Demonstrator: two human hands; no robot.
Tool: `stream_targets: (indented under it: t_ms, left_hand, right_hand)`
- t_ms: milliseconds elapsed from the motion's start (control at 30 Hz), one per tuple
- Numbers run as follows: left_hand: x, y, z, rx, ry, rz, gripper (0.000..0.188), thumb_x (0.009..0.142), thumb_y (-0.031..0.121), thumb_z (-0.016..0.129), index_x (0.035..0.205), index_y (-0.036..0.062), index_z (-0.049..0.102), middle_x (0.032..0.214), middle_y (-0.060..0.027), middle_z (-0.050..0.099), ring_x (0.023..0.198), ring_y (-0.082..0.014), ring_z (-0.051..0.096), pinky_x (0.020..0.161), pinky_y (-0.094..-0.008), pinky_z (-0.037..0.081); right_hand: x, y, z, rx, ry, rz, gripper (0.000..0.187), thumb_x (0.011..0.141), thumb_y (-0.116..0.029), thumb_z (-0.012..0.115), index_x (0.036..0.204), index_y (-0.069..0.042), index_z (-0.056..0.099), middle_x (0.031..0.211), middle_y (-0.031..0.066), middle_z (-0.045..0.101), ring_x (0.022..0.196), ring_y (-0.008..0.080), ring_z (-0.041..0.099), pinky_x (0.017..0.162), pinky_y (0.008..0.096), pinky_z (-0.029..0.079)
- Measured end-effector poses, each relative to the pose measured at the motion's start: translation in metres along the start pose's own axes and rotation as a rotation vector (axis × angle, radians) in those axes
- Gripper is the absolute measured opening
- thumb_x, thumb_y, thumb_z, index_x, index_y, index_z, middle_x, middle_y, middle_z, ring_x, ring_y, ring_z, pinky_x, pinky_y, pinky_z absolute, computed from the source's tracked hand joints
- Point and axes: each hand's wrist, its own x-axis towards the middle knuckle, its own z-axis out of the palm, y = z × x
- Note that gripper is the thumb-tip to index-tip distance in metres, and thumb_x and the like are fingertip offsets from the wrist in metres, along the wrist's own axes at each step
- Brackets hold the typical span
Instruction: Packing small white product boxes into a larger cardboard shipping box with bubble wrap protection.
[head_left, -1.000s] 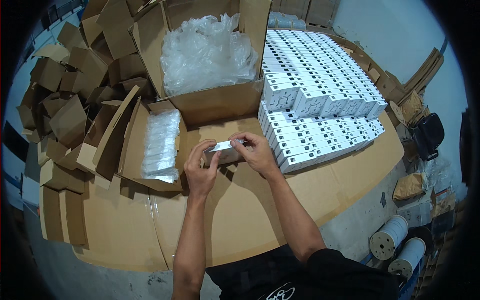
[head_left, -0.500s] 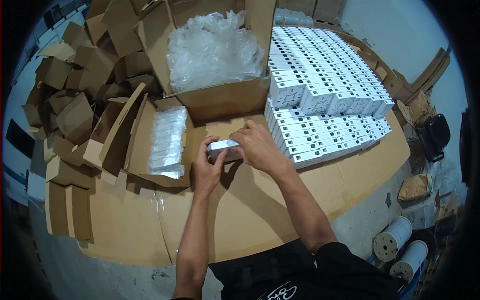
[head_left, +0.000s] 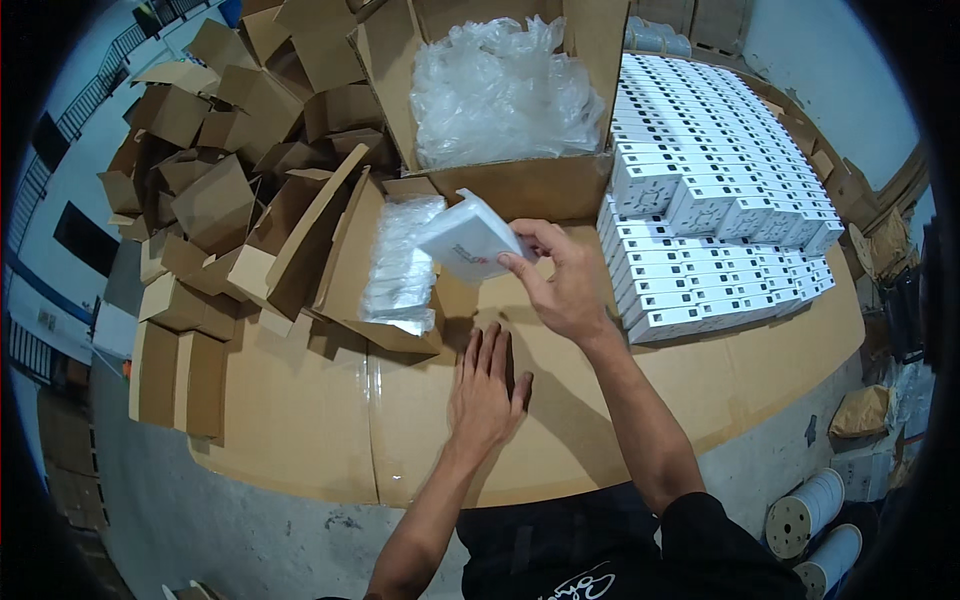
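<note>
My right hand (head_left: 568, 285) grips one edge of a flat white box (head_left: 470, 242) between thumb and fingers. It holds the box tilted in the air, with the printed face toward me. Palm down, my left hand (head_left: 487, 395) lies on the cardboard-covered table (head_left: 560, 440), fingers stretched out and nothing in them. Just left of the white box stands an open carton (head_left: 345, 265), and in it is a row of items in clear plastic wrap (head_left: 400, 265). Stacked white boxes (head_left: 720, 215) rise to the right of my right hand.
A large carton (head_left: 560, 185) full of crumpled clear plastic bags (head_left: 505, 95) stands at the back. Empty brown cartons (head_left: 215, 200) are heaped at the left. On the floor at lower right are cable spools (head_left: 805, 512) and a brown paper bag (head_left: 860, 412).
My left hand has let go of the white box and come down flat on the table. My right hand has lifted and tilted the box. The whole view has shifted, moving the scene rightward.
</note>
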Motion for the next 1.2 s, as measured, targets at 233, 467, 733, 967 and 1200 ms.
stream_targets:
  t_ms: [233,467,733,967,1200]
  left_hand:
    - [-0.065,0.003,-0.021,0.055,-0.011,-0.044,0.069,0.094,0.035,0.061,0.148,-0.0025,0.041,0.158,-0.0177,0.037,0.146,-0.0408,0.032,0.119,-0.0529,0.026]
    - [-0.087,0.005,-0.031,0.045,0.004,-0.085,0.063,0.093,0.032,0.063,0.145,0.0004,0.046,0.154,-0.0154,0.042,0.142,-0.0406,0.037,0.117,-0.0527,0.029]
    - [-0.083,0.004,-0.03,0.017,0.055,-0.07,0.059,0.091,0.027,0.065,0.141,0.0003,0.05,0.149,-0.0162,0.048,0.138,-0.041,0.04,0.115,-0.0528,0.031]
    - [-0.084,0.002,-0.03,-0.015,0.069,-0.089,0.06,0.09,0.027,0.066,0.141,0.0006,0.051,0.148,-0.0167,0.048,0.138,-0.0421,0.04,0.114,-0.0544,0.031]
    - [-0.085,0.001,-0.028,-0.005,0.07,-0.089,0.061,0.087,0.024,0.069,0.141,0.0025,0.051,0.148,-0.0153,0.048,0.138,-0.0413,0.04,0.116,-0.0529,0.031]
  right_hand:
    - [-0.011,-0.017,0.051,0.257,-0.121,0.06,0.028,0.089,-0.005,0.074,0.114,0.003,0.065,0.093,0.0111,0.071,0.086,0.0132,0.067,0.08,0.0289,0.054]
    - [-0.012,-0.012,0.061,0.144,-0.21,0.0,0.029,0.088,-0.009,0.076,0.113,0.003,0.066,0.092,0.0152,0.071,0.085,0.02,0.069,0.078,0.0329,0.054]
    - [-0.007,-0.013,0.06,-0.01,-0.265,-0.149,0.033,0.088,-0.01,0.075,0.117,0.002,0.064,0.092,0.0169,0.067,0.083,0.0296,0.067,0.075,0.0386,0.054]
    - [0.004,-0.045,0.064,-0.316,-0.508,-0.305,0.052,0.088,0.0,0.064,0.138,-0.011,0.054,0.094,0.016,0.06,0.091,0.0305,0.058,0.081,0.043,0.051]
    - [0.02,-0.054,0.078,-0.472,-0.596,-0.524,0.054,0.088,0.0,0.058,0.138,-0.017,0.054,0.096,0.0139,0.061,0.095,0.0303,0.057,0.086,0.0413,0.051]
